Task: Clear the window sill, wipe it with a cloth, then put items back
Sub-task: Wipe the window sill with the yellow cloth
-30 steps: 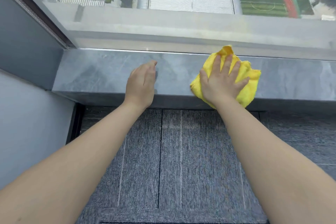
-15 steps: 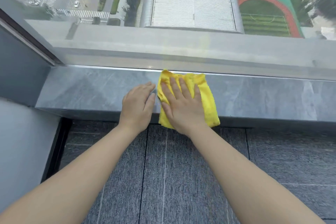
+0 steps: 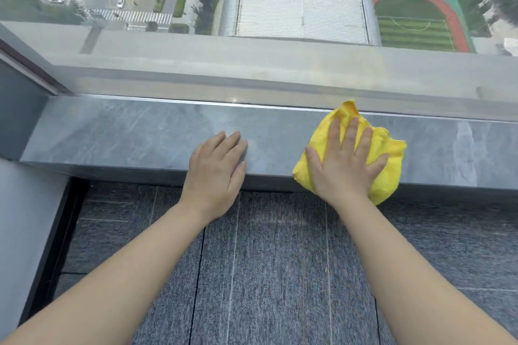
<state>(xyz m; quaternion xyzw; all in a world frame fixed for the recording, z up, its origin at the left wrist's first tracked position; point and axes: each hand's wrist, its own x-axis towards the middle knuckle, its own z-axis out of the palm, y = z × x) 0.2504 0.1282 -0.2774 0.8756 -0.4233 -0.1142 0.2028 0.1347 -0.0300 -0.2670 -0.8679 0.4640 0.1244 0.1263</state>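
Head view, looking down at a grey marble-look window sill (image 3: 126,134) that runs L to R across mid frame.

R hand (image 3: 343,166) lies palm-down on a yellow microfibre cloth (image 3: 388,154), at approx 3 o'clock from frame centre. Fingers (image 3: 351,131) spread wide and flat, pointing to 12 o'clock, pressing the cloth to the sill; not gripping or bunching it. Thumb sticks out toward 9 o'clock, w/ its tip at the cloth's L edge. The cloth is crumpled: one corner peaks up at 12 o'clock, touching the base of the window frame, while its lower part hangs over the sill's front edge at 5 o'clock from the hand.

L hand (image 3: 215,168) rests palm-down on the bare sill near frame centre, at 9 o'clock from the cloth and apart from it. Fingers close together, straight, angled to approx 1 o'clock; holding nothing. Heel of the hand overhangs the sill's front edge.

Both forearms bare, coming in from the bottom corners.

Window glass (image 3: 280,64) fills the top of the frame; through it, far below, a street w/ cars at 10 o'clock, a white ribbed roof at 12, a sports field w/ a red running track at 2. Grey carpet tiles (image 3: 274,260) cover the floor below the sill. A grey wall panel (image 3: 16,218) stands at 8 o'clock.
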